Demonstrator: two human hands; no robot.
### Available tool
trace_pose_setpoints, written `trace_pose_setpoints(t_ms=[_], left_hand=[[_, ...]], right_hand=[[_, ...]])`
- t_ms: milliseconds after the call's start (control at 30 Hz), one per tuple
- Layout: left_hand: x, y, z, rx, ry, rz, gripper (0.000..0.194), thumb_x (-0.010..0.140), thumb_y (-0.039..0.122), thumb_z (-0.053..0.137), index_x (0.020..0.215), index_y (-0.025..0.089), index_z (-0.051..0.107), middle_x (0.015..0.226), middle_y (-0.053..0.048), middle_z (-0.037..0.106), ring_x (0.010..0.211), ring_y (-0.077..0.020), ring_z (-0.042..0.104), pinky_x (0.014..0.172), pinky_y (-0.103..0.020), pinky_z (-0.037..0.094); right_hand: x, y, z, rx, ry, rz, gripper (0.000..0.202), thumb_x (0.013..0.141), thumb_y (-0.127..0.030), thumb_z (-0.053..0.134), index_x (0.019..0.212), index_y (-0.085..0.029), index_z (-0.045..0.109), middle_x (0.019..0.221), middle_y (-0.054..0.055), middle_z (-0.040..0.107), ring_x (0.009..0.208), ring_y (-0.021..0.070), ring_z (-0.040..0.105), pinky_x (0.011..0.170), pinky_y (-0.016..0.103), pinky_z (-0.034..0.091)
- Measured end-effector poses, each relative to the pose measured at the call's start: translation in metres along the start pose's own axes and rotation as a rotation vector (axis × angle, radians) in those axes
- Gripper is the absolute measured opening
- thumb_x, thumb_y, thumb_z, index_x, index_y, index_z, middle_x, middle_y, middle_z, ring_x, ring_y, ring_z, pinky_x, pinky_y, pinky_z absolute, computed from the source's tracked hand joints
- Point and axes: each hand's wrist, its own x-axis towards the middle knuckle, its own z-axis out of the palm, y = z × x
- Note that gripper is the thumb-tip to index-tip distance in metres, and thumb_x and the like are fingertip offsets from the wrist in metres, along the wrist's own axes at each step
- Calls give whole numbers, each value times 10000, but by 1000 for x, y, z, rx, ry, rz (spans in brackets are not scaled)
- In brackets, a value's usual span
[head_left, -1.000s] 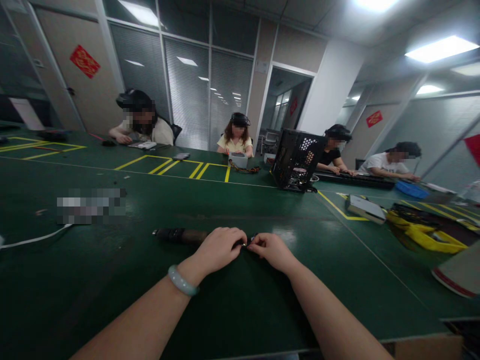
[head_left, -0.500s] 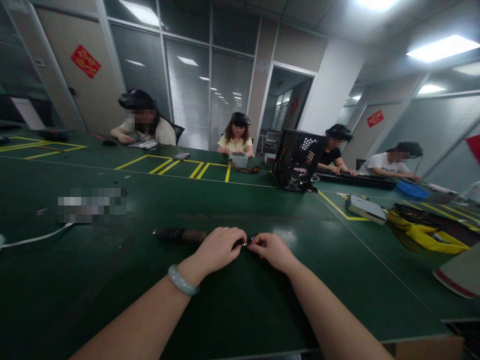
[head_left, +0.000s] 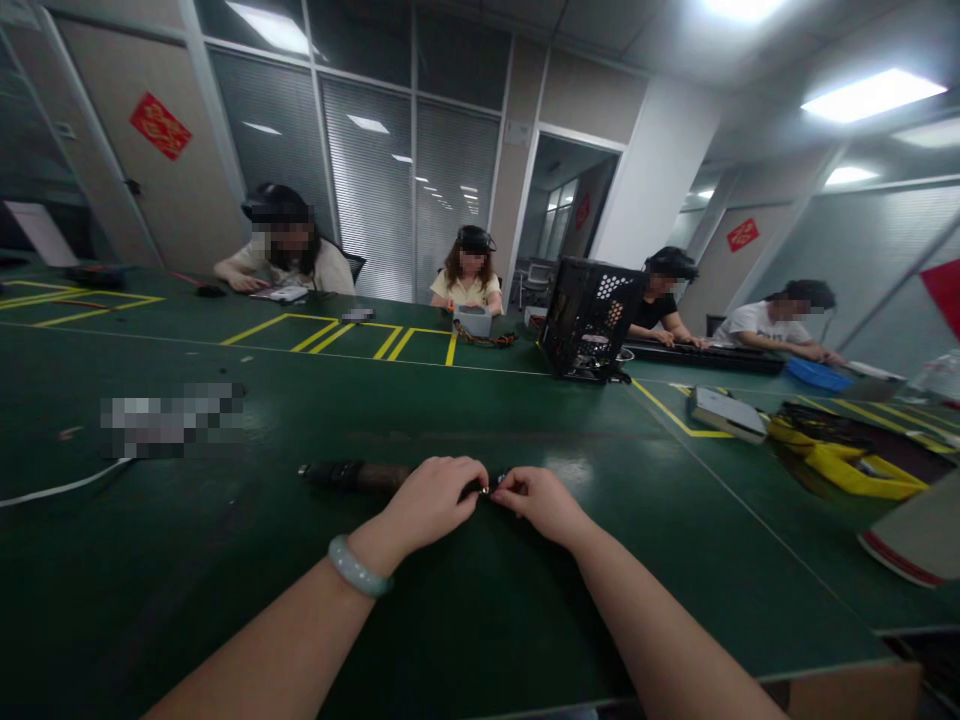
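Note:
A dark, long electric screwdriver (head_left: 356, 476) lies across the green table, its metal tip pointing left. My left hand (head_left: 439, 495), with a pale green bangle (head_left: 358, 567) on the wrist, is closed over the right end of the screwdriver and hides part of it. A small shiny metal piece (head_left: 485, 491) shows between my two hands' fingertips. My right hand (head_left: 540, 505) is pinched closed right beside it. What its fingers hold is mostly hidden, with only a bit of something dark showing above them.
Across the green table (head_left: 300, 620) stands a black computer case (head_left: 589, 320). A grey metal box (head_left: 727, 413) and a yellow bag (head_left: 862, 465) lie to the right. A white cable (head_left: 67, 490) runs at the left. Several co-workers sit along the far side, one behind a power supply (head_left: 472, 322).
The whole view has shifted slightly, so things appear a little further left. Both hands keep the same grip, with no clear movement of the screwdriver.

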Motion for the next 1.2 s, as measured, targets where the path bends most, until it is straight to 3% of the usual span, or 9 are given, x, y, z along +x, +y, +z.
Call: trace_pose_setpoints(t_ms=[500,733,900,1067,1200], left_hand=[[0,3,-2,14,-69,-105,254,853,252,570,1101,306,564,1088,18,625,1000,-196,582,886,-334,420],[1,6,-3,1,-36,-69,234,832,212,570,1051,296,560,1050,17,629,975,-201,579,881,-348,411],[-1,7,-3,-9,-6,-127,301,827,222,585,1108,315,524,1038,23,627,961,-211,582,833,-352,428],[-1,4,-3,-20,-19,-53,168,856,211,555,1009,274,579,1043,13,635,963,-200,582,866,-356,419],[-1,7,-6,-9,-34,-71,185,868,218,548,1042,272,575,1060,10,633,981,-196,583,879,-353,424]], right_hand=[[-2,-4,-2,-26,22,-4,151,827,-329,660,815,-181,683,715,-17,654,582,104,573,524,187,386],[-1,0,0,-15,20,-9,151,834,-327,652,813,-180,681,690,-13,641,569,113,571,515,198,377],[0,1,0,-3,8,-14,154,839,-335,645,823,-186,681,732,-10,655,580,113,579,523,197,384],[1,3,2,4,25,-12,147,829,-325,651,812,-183,681,710,-11,646,583,112,566,520,197,383],[1,5,4,9,12,-8,165,832,-341,649,823,-180,679,700,-12,644,570,109,561,517,200,381]])
